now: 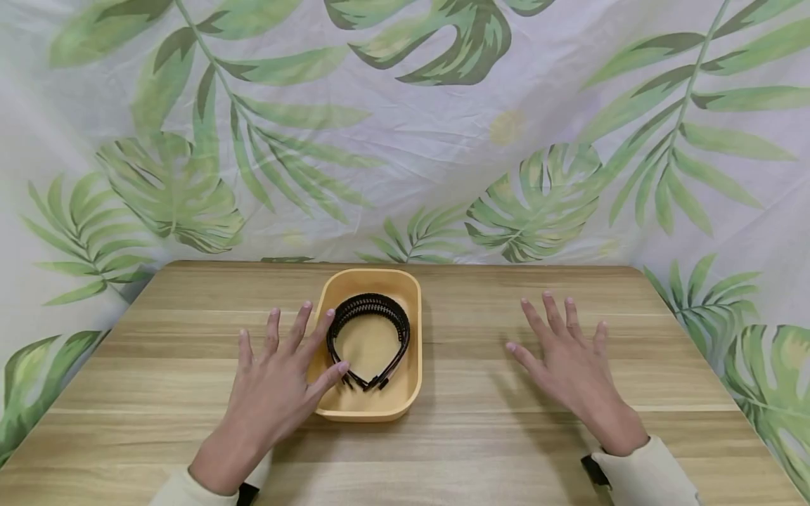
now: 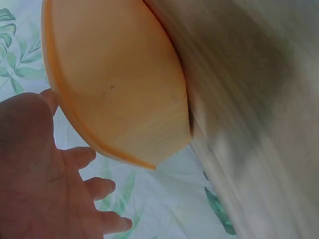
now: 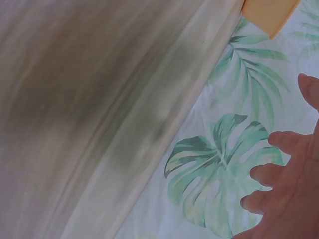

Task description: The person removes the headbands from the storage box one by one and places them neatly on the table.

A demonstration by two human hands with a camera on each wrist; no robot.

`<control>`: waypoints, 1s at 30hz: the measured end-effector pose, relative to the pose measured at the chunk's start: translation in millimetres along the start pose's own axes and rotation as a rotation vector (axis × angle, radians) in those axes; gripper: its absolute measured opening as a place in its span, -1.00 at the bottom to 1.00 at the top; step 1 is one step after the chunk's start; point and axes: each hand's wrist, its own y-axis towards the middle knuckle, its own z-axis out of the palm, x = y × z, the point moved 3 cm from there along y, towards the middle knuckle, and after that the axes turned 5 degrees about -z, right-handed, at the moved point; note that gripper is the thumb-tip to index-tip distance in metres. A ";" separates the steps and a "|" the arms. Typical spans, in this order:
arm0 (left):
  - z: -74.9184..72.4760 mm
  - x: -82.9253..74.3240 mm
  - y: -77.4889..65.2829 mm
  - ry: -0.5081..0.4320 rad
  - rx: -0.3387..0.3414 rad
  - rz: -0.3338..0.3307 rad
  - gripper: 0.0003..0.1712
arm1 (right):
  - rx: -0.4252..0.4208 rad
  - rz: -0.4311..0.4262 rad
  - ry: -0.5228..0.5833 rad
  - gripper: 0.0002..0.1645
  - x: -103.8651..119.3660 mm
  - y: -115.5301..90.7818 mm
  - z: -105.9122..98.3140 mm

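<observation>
Several black headbands (image 1: 369,307) lie bunched together inside a yellow-orange plastic bin (image 1: 414,351) near the middle of the table. My left hand (image 1: 276,383) hovers with spread fingers at the bin's left side, its thumb and index fingertip overlapping the rim in the head view. In the left wrist view, the outer wall of the bin (image 2: 119,84) stands beside the left hand (image 2: 50,174). Well to the right of the bin, my right hand (image 1: 567,365) is held over the table with its fingers spread and nothing in them; the right wrist view shows that hand (image 3: 291,184) too.
The wood-grain table (image 1: 468,450) carries the bin toward its back half. Behind and around it hangs a white cloth (image 1: 436,161) printed with green leaves. A corner of the bin (image 3: 269,15) shows at the top of the right wrist view.
</observation>
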 end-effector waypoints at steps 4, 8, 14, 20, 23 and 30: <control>1.0 0.3 -1.6 -0.024 -0.002 -0.014 -0.05 | -0.004 -0.007 0.021 -0.05 6.2 2.0 -1.6; 2.3 0.3 -3.8 -0.071 0.003 -0.028 -0.05 | -0.014 -0.018 0.035 -0.07 12.8 4.4 -1.8; 5.8 0.8 -7.3 -0.137 0.016 -0.040 -0.01 | -0.031 -0.046 0.056 -0.11 24.0 9.0 -0.3; 7.9 1.3 -9.7 -0.201 0.070 -0.068 0.05 | -0.056 -0.089 0.085 -0.14 38.3 14.6 0.3; 8.0 1.8 -10.6 -0.228 0.084 -0.073 0.09 | -0.064 -0.103 0.101 -0.14 45.4 17.8 1.8; 9.3 3.8 -13.8 -0.340 0.121 -0.075 0.18 | -0.052 -0.129 0.154 -0.13 63.2 26.1 8.5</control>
